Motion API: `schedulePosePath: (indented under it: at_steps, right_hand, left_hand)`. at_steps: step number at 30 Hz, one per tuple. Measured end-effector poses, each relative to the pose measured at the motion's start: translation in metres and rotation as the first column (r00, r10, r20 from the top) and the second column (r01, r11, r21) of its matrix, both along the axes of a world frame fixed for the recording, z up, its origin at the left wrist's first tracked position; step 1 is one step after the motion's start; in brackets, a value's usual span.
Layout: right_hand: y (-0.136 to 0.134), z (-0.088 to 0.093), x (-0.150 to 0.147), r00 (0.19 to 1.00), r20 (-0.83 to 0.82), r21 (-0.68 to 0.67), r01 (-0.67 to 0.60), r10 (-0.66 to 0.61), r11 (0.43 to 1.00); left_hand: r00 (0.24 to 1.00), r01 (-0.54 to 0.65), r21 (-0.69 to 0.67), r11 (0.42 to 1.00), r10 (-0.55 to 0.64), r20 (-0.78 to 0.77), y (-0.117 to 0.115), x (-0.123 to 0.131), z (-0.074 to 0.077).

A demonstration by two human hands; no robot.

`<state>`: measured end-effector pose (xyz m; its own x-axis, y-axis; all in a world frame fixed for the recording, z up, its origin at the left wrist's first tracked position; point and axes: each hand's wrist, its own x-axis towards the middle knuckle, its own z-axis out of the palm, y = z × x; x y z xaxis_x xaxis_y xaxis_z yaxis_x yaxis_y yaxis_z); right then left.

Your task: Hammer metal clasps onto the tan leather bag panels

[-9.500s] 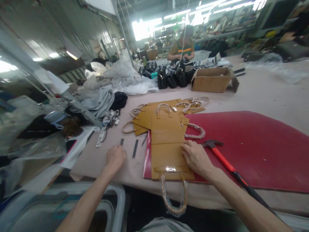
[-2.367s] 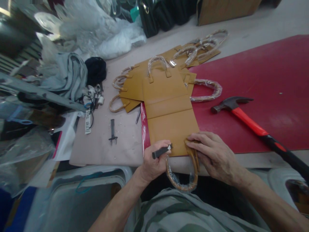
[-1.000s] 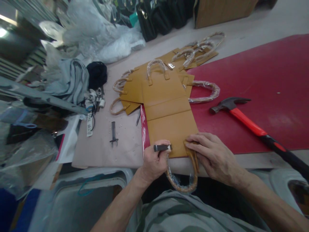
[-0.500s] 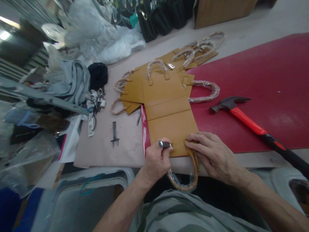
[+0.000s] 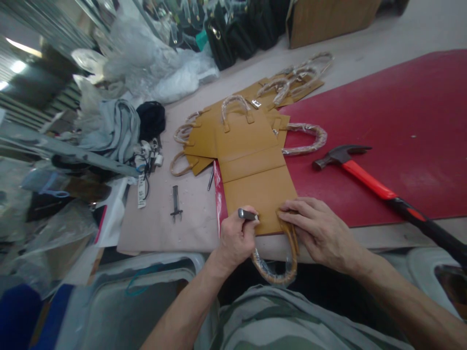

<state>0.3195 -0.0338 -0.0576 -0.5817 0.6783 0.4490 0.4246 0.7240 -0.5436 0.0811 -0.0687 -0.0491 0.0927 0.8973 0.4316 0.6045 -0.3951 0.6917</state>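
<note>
A mustard-yellow bag panel (image 5: 257, 194) lies on the table, its near edge at the front. My left hand (image 5: 235, 240) is closed around a short dark metal rod, like a punch (image 5: 247, 214), tilted over the panel's near left part. Its lower end is hidden by my fingers. My right hand (image 5: 321, 231) pinches the end tab of a rope-like bag handle (image 5: 274, 279) against the panel's near right corner. The handle loop, wrapped in clear film, hangs past the table's edge between my hands.
A claw hammer (image 5: 368, 180) with a red and black grip lies right on a red mat (image 5: 401, 112). More yellow panels with handles (image 5: 204, 131) lie beyond. A pronged dark metal tool (image 5: 175, 201) and a thin pen-like rod (image 5: 210, 179) lie left. Grey bins (image 5: 146, 291) stand below.
The camera view has shifted slightly. Both hands stay in nearly the same place on the panel, the left still holding the metal punch and the right still on the handle tab.
</note>
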Motion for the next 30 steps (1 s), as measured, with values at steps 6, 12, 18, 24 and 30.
schedulePosePath:
  at_steps: [6, 12, 18, 24, 30]
  right_hand:
    - [-0.0007, 0.0011, -0.0005, 1.0, -0.017, 0.012, 0.0, 0.0, 1.0]
    - [-0.0015, -0.0002, 0.0001, 1.0, -0.017, -0.025, -0.001, 0.0, 1.0]
    - [-0.0013, -0.0017, 0.0006, 1.0, -0.01, -0.005, -0.006, 0.006, 1.0]
    - [-0.0006, 0.0026, -0.0001, 1.0, -0.027, 0.023, -0.007, 0.008, 1.0]
    - [-0.0006, -0.0017, 0.0012, 1.0, -0.022, 0.001, -0.006, 0.006, 1.0]
  left_hand:
    - [0.999, -0.029, 0.027, 0.999, 0.028, 0.039, 0.0005, -0.0005, -0.0004]
    - [1.0, -0.029, 0.048, 0.998, 0.029, -0.002, -0.0007, 0.0008, -0.0022]
    - [1.0, 0.005, 0.06, 0.998, -0.003, -0.03, -0.0009, 0.002, -0.0013]
    - [1.0, -0.017, 0.015, 1.0, 0.017, 0.02, 0.0, -0.0005, -0.0011]
    - [0.986, -0.034, -0.114, 0.993, 0.052, 0.159, -0.0004, -0.0034, 0.0004]
